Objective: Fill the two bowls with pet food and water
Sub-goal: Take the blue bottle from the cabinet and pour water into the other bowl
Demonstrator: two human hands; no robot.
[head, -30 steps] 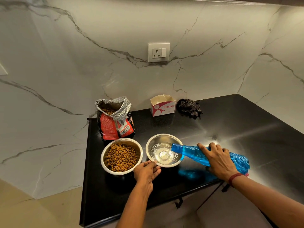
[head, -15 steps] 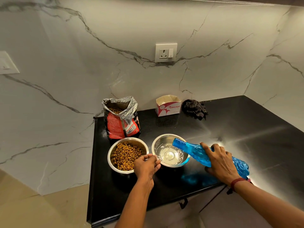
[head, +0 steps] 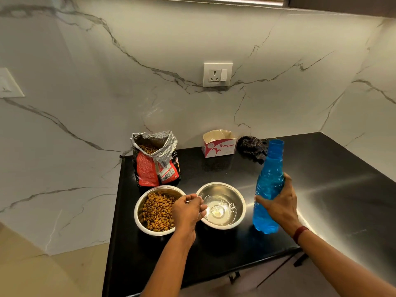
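Kibble bowl (head: 135, 212) heaped brown, at 9 o'clock of the shallow-filled water bowl (head: 235, 199), whose rim the left hand (head: 187, 211) pinches; right hand (head: 280, 207) grips the upright, uncapped blue bottle (head: 269, 181) at 3 o'clock

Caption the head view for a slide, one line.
Right hand holds the blue bottle nearly upright beside the water bowl; left hand grips its rim, kibble bowl alongside.

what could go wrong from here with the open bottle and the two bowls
1. The translucent blue plastic bottle has no cap on. If the right hand gripping it tilts, water could spill onto the black countertop.
2. The left hand grips the rim of the steel bowl of water, right beside the steel bowl of brown kibble. A tug might slosh water into the food.
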